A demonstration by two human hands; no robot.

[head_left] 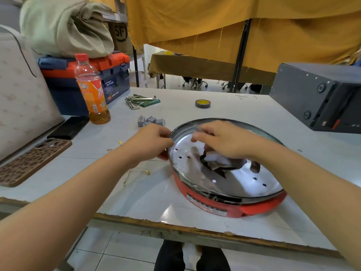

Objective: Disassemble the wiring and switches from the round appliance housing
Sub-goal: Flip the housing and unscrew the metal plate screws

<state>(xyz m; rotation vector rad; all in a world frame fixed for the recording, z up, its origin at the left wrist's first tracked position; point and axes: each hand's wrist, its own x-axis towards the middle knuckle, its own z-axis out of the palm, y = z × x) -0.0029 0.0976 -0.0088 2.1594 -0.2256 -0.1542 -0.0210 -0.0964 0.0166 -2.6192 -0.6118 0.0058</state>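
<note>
Two hands are at work on the far-left rim of the round housing [224, 173], which lies on the desk [156, 192]. The left hand [150, 141] is curled on the rim edge; the right hand [220, 139] has its fingers bent over something blurred, perhaps a wire. A wire seems to be in the course of being freed; a steady pull would be needed next. Inside the housing, below the right hand, dark torn material is seen around the central hole. Small grey parts [150, 120] lie just beyond the left hand.

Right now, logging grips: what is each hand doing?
Left hand: grips the rim of the round red-and-metal appliance housing.
Right hand: fingers curled; contents unclear.
</note>
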